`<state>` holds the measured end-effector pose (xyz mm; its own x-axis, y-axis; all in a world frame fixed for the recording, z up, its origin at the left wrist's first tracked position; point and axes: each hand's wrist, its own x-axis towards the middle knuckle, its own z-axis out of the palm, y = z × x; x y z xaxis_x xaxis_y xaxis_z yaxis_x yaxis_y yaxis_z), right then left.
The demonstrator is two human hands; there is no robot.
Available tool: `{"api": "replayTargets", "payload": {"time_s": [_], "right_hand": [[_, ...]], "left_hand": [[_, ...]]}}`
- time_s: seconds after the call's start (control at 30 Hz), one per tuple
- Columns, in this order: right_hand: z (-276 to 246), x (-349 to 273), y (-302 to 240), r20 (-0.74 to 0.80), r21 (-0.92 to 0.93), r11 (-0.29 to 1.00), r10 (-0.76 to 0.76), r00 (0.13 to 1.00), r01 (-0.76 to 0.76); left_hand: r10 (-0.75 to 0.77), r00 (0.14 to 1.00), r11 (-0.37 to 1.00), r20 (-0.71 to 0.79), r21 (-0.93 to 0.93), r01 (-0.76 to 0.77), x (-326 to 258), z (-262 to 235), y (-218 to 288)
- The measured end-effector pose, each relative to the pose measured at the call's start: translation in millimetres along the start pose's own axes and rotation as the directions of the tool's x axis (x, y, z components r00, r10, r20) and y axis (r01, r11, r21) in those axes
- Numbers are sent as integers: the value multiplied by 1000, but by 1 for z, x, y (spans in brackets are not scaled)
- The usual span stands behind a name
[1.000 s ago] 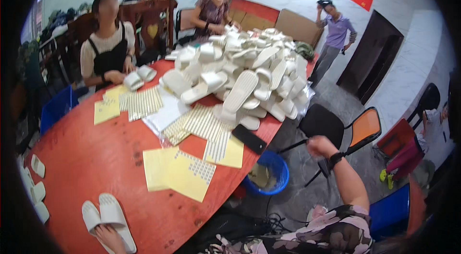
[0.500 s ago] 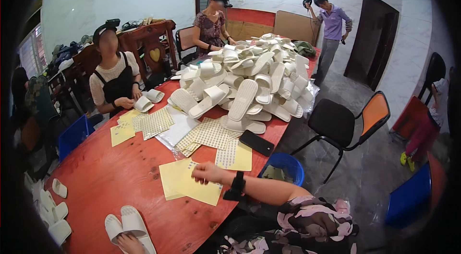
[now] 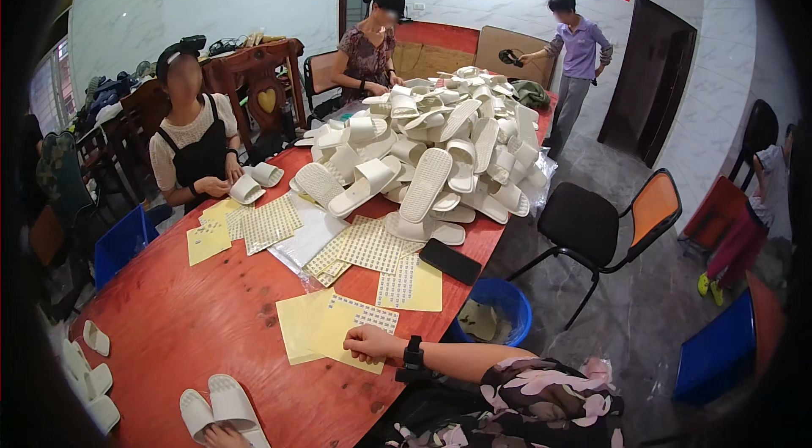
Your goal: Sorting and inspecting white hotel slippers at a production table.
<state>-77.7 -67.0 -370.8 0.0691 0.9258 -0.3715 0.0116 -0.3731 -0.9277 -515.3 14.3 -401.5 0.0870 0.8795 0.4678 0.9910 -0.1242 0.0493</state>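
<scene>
At the near left of the red table lies a pair of white slippers. My left hand, cut off by the lower edge, has its fingers on the slippers just behind the straps and grips them. My right hand is pinched closed above a yellow backing sheet with small printed labels along its upper right part. Anything between those fingertips is too small to make out. A second yellow sheet lies partly beneath that one.
A large heap of white slippers covers the far table, with label sheets and a black phone before it. More slippers lie left. A blue bin and chair stand right. Two co-workers sit opposite; another person stands behind.
My right hand has drawn back a little toward me over the yellow sheet, uncovering more printed labels. My left hand stays at the slippers. The standing person has lowered the dark object they hold.
</scene>
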Motion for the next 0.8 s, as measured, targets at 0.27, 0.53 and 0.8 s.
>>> {"api": "replayTargets", "payload": {"time_s": [0.27,0.53,0.8], "right_hand": [[5,5,2,8,-13,1000,-28,1000,28],[-2,8,16,-10,30,1000,0,1000,0],[-1,8,15,-55,34,999,30,998,-28]], "left_hand": [[-117,961,989,249,120,90,1,-22,2],[-150,985,978,88,-130,160,1,15,-12],[-81,986,929,-143,-370,22,18,-53,-7]]}}
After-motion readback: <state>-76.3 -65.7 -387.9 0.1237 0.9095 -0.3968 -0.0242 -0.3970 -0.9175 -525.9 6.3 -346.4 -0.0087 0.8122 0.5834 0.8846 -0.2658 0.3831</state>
